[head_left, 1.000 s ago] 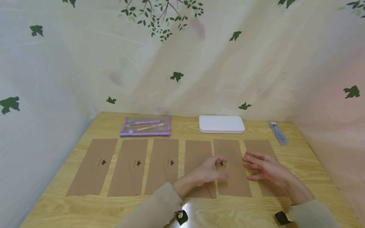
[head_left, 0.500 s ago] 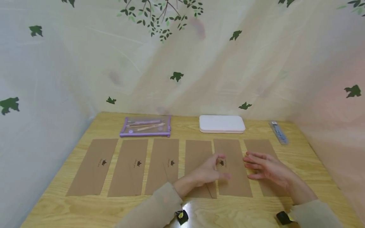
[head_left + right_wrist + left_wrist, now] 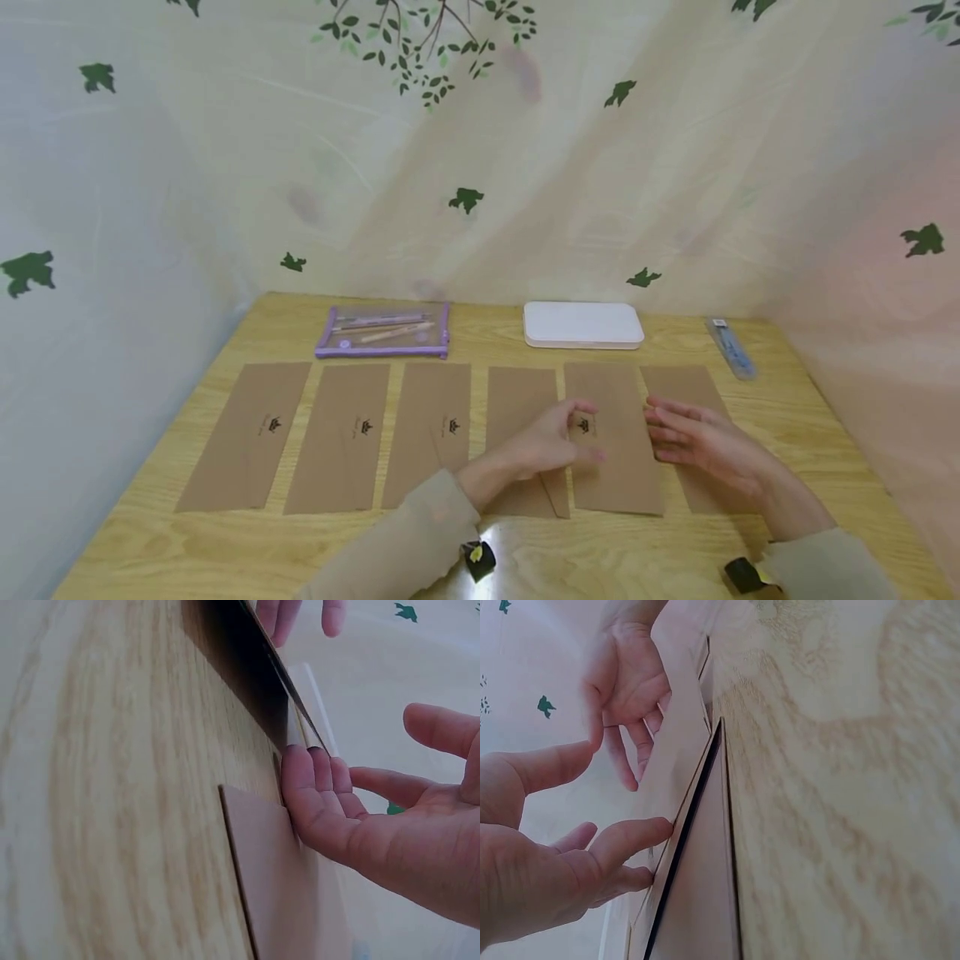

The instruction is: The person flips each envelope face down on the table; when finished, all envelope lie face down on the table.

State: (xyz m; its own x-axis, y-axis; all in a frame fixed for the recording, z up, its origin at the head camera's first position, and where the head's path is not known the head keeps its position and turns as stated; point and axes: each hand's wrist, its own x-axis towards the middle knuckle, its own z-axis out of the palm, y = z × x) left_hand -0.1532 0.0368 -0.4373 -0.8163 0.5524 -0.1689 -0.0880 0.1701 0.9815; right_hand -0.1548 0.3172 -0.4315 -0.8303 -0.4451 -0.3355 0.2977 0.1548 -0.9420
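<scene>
Several brown paper envelopes lie in a row on the wooden table. My right hand has its fingertips under the right edge of the second envelope from the right, which is tilted up on that side. In the right wrist view, the thumb of my right hand stands apart from the fingers, above the envelope's edge. My left hand hovers over the third envelope from the right, its fingers spread near a printed black crown. In the left wrist view, the fingertips of my left hand reach an envelope's edge.
Behind the row lie a clear pencil pouch with purple trim, a white case and a narrow bluish packet. The rightmost envelope is under my right hand. A leaf-patterned curtain encloses the table.
The right side of the second envelope from the right has risen off the table, and my right fingertips have slipped under its edge. My left hand has barely moved.
</scene>
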